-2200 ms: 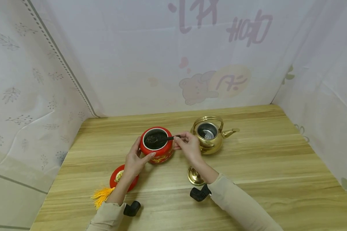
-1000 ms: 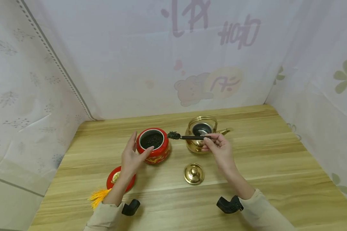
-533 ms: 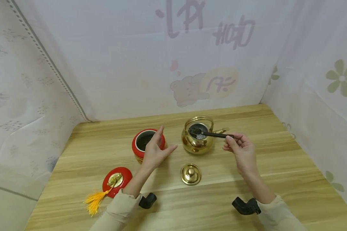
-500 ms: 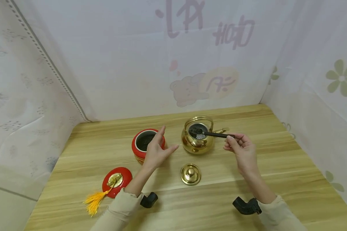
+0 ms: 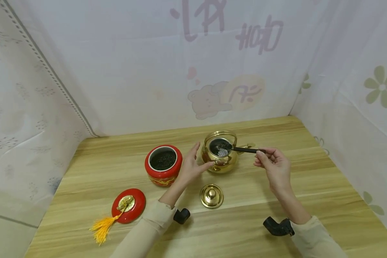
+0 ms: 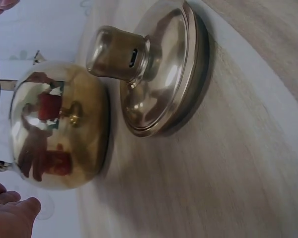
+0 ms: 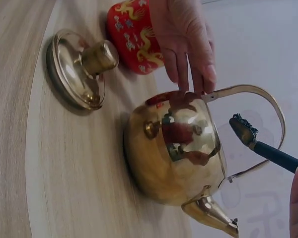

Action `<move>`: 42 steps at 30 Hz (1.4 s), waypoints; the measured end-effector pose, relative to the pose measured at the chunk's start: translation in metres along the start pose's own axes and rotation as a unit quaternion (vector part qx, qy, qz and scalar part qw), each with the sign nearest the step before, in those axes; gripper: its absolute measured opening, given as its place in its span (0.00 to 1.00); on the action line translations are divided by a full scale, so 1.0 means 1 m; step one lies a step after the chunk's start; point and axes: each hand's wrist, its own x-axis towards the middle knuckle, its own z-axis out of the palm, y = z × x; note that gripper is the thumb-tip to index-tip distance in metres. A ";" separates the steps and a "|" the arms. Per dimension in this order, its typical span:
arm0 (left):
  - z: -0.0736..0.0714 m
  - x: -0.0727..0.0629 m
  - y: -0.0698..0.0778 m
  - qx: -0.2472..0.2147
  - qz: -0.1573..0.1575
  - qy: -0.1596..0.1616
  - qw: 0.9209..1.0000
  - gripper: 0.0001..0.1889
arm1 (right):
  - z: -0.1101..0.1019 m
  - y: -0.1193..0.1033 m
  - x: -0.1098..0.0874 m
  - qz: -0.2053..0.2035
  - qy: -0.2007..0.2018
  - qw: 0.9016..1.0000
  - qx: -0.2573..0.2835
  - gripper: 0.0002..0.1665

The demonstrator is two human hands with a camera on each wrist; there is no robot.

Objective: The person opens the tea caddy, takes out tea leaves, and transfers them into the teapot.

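My right hand (image 5: 275,169) pinches the dark handle of a tea scoop (image 5: 249,150). Its head, heaped with dark tea leaves in the right wrist view, is held over the open mouth of a gold teapot (image 5: 221,165). Inside the pot shows a perforated metal strainer with dark leaves about it. My left hand (image 5: 191,170) has its fingers extended, thumb apart, close by the pot's left side and holding nothing. To its left stands the red jar (image 5: 162,174) with a gold dragon pattern, uncovered, dark leaves inside. In the right wrist view, left fingertips overlap the pot near the handle's base (image 7: 211,97).
The gold teapot lid (image 5: 211,196) lies in front of the pot, knob up. A red jar lid (image 5: 136,206) with a yellow tassel (image 5: 104,229) rests at the front left. The pot's spout (image 5: 247,146) points right, beneath the scoop handle. Printed cloth walls enclose the wooden table (image 5: 232,229).
The right hand has lifted the scoop, full of tea leaves, out of the red jar and carried it right over the teapot. The left hand has left the jar and moved right, beside the pot.
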 end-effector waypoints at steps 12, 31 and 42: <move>0.012 0.012 -0.009 0.043 -0.013 -0.009 0.999 0.47 | 0.000 0.000 0.006 -0.001 0.003 0.999 -0.035 0.10; 0.016 0.017 -0.014 0.024 0.000 -0.005 1.000 0.46 | 0.003 0.001 0.016 -0.024 -0.025 0.996 -0.077 0.07; 0.017 0.017 -0.016 0.015 0.009 -0.002 1.000 0.46 | 0.010 -0.004 0.021 -0.039 -0.031 0.993 -0.109 0.11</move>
